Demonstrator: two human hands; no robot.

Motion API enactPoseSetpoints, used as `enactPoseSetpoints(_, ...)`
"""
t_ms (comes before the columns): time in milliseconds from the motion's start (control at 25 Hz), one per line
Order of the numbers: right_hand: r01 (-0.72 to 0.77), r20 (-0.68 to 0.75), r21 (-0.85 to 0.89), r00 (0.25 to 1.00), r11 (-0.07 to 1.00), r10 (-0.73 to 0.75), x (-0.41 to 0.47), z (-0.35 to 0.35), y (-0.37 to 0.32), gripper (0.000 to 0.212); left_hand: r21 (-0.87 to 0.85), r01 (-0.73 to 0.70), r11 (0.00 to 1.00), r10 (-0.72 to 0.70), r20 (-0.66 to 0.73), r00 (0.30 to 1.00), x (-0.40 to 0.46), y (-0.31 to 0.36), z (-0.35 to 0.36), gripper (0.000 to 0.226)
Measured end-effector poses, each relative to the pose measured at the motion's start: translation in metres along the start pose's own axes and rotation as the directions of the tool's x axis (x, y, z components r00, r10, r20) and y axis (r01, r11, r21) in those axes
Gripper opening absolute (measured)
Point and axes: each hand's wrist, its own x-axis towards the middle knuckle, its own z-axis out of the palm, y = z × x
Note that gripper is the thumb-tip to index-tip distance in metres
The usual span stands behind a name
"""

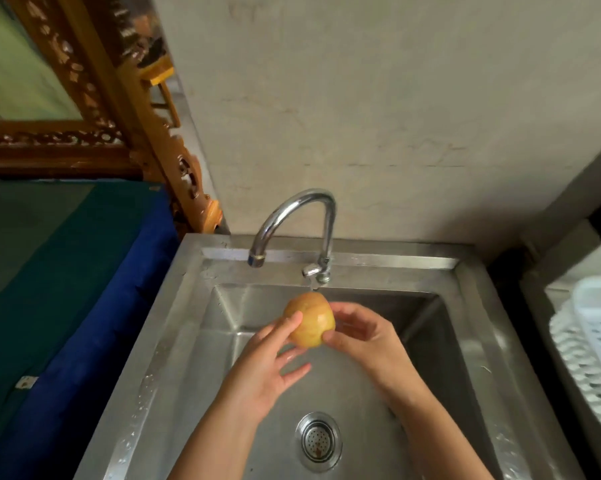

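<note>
while the right hand (361, 337) grips the apple (311, 318), the left hand (264, 372) (fingers spread) presses it.

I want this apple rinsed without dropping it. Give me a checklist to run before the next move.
1. Grip on the apple: right hand curls round it and left hand sets its thumb against it. Ok.
2. Apple over the sink, not its rim: ok.
3. Apple under the spout: the spout's mouth sits to the apple's left. Not ok.
4. Water running: no clear stream shows. Cannot tell.
5. Drain strainer uncovered: ok.
</note>
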Motion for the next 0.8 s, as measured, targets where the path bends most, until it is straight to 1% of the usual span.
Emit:
enactPoseSetpoints(40,0.017,-0.054,-0.006,0.998,1.0,-0.017,-0.017,-0.008,-0.008,0.033,0.062,-0.049,0.997,0.046,0.055,0.997,-0.01,-0.002,0.012,0.018)
enactPoseSetpoints(80,0.041,-0.102,-0.02,0.994,0.999,-0.043,-0.035,-0.019,-0.018,0.033,0.123,-0.095,0.988,0.079,0.132,0.988,-0.02,-0.002,0.027,0.016)
enactPoseSetpoints(160,0.074,-0.215,-0.044,0.973,0.996,-0.081,-0.076,-0.042,-0.033,0.034,0.26,-0.164,0.952,0.084,0.292,0.953,-0.041,-0.01,0.06,0.025)
enactPoseSetpoints(240,0.103,-0.343,-0.052,0.932,0.993,-0.114,-0.119,-0.069,-0.047,0.035,0.373,-0.232,0.898,0.065,0.408,0.91,-0.06,-0.023,0.096,0.041)
enactPoseSetpoints(280,0.11,-0.423,-0.069,0.897,0.992,-0.129,-0.149,-0.088,-0.056,0.036,0.43,-0.255,0.866,0.035,0.456,0.889,-0.072,-0.036,0.122,0.044)
enactPoseSetpoints(360,0.095,-0.547,-0.089,0.827,0.992,-0.128,-0.197,-0.115,-0.065,0.039,0.506,-0.315,0.803,0.0,0.528,0.849,-0.091,-0.061,0.16,0.036)
enactPoseSetpoints(440,0.078,-0.687,-0.111,0.714,0.991,-0.133,-0.258,-0.149,-0.071,0.04,0.569,-0.361,0.739,-0.099,0.621,0.777,-0.11,-0.099,0.204,0.03)
enactPoseSetpoints(560,0.002,-0.818,-0.169,0.557,0.986,-0.141,-0.344,-0.192,-0.07,0.039,0.664,-0.352,0.66,-0.313,0.669,0.674,-0.138,-0.165,0.262,0.029)
enactPoseSetpoints(640,-0.051,-0.869,-0.178,0.477,0.983,-0.133,-0.387,-0.214,-0.061,0.041,0.723,-0.352,0.595,-0.43,0.656,0.62,-0.151,-0.206,0.292,0.026)
enactPoseSetpoints(680,-0.076,-0.888,-0.183,0.442,0.98,-0.131,-0.402,-0.224,-0.055,0.042,0.748,-0.373,0.549,-0.479,0.648,0.592,-0.155,-0.224,0.306,0.028)
enactPoseSetpoints(760,-0.123,-0.913,-0.2,0.383,0.972,-0.14,-0.422,-0.241,-0.039,0.044,0.777,-0.442,0.449,-0.538,0.63,0.56,-0.157,-0.257,0.328,0.043)
enactPoseSetpoints(800,-0.144,-0.921,-0.206,0.362,0.968,-0.143,-0.427,-0.248,-0.029,0.047,0.784,-0.483,0.389,-0.544,0.619,0.567,-0.154,-0.27,0.336,0.048)
